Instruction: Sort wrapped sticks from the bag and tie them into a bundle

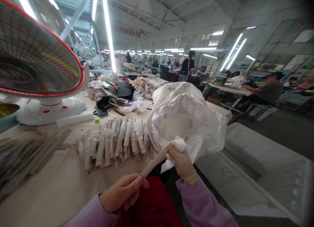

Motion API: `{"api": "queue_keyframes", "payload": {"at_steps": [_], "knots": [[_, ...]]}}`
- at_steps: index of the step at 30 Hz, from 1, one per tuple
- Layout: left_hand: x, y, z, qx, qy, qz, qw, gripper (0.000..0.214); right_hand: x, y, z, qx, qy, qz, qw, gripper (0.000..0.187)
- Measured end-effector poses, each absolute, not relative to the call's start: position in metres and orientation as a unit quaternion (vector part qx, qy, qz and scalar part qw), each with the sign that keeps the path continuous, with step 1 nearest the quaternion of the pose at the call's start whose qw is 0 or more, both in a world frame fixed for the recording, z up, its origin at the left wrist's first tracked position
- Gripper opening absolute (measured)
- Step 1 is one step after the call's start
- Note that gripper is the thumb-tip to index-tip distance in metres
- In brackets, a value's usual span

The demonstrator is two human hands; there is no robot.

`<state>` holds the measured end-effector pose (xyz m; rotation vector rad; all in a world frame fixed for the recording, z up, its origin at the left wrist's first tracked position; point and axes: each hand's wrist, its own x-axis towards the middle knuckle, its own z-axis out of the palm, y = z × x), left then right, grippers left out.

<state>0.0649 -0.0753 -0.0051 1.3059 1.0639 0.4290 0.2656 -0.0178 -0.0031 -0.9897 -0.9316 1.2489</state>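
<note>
Handwritten dark characters mark the top of the white sack (211, 122), too small to read; a scribbled mark is on the wall of the pale bin (245, 184) to the sack's lower right. Red characters on the banner (129, 31), far behind and left of the sack, are blurred, as is the lettering on the hub of the fan (41, 54), well left of it.

The pale strip (154, 161) slants just in front of the sack's mouth. The bare left hand (124, 191) has its lower end in a narrow grip between thumb and fingers; the gloved right hand (183, 161) grips the upper end together with a white wad (178, 144), at the sack's lower rim.

Wrapped bundles (120, 132) crowd the bench (66, 187) just left of the sack; loose strips (36, 155) lie farther left. Mixed scraps (125, 89) are heaped behind the bundles, left of the sack.

The sack's mouth gapes toward the person. Bench surface shows left of the sack, nearer the person than the bundles; the bench's far corner juts out behind its right side.
</note>
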Motion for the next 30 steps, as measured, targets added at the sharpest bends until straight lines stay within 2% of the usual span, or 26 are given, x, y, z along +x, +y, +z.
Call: {"api": "queue_keyframes", "payload": {"at_steps": [5, 7, 12, 15, 19, 20, 23, 24, 27, 30], "knots": [[0.062, -0.065, 0.003, 0.601, 0.493, 0.205, 0.594, 0.045, 0.238, -0.043, -0.012, -0.39, -0.515, 0.615, 0.452, 0.028], [0.06, -0.065, 0.0, 0.63, 0.514, 0.21, 0.543, 0.04, 0.232, -0.048, -0.015, -0.391, -0.516, 0.623, 0.44, 0.028], [0.061, -0.068, -0.002, 0.654, 0.554, 0.33, 0.395, 0.035, 0.223, -0.049, -0.014, -0.373, -0.488, 0.624, 0.483, 0.034], [0.058, -0.072, -0.001, 0.652, 0.552, 0.318, 0.411, 0.038, 0.233, -0.044, -0.005, -0.347, -0.47, 0.655, 0.48, 0.038], [0.058, -0.08, -0.002, 0.645, 0.546, 0.256, 0.47, 0.039, 0.243, -0.038, 0.003, -0.361, -0.262, 0.624, 0.641, 0.03], [0.061, -0.081, -0.001, 0.653, 0.541, 0.257, 0.463, 0.038, 0.239, -0.04, 0.002, -0.364, -0.229, 0.628, 0.648, 0.028], [0.066, -0.082, 0.005, 0.698, 0.532, 0.279, 0.39, 0.034, 0.218, -0.051, -0.005, -0.326, -0.22, 0.729, 0.56, 0.027], [0.064, -0.082, 0.008, 0.708, 0.537, 0.273, 0.369, 0.033, 0.214, -0.053, -0.007, -0.316, -0.218, 0.737, 0.557, 0.028], [0.055, -0.087, 0.014, 0.718, 0.569, 0.221, 0.335, 0.034, 0.222, -0.049, -0.005, -0.361, -0.212, 0.644, 0.64, 0.027], [0.052, -0.093, 0.014, 0.716, 0.566, 0.204, 0.354, 0.034, 0.236, -0.036, 0.002, -0.442, -0.262, 0.533, 0.673, 0.041]]}}
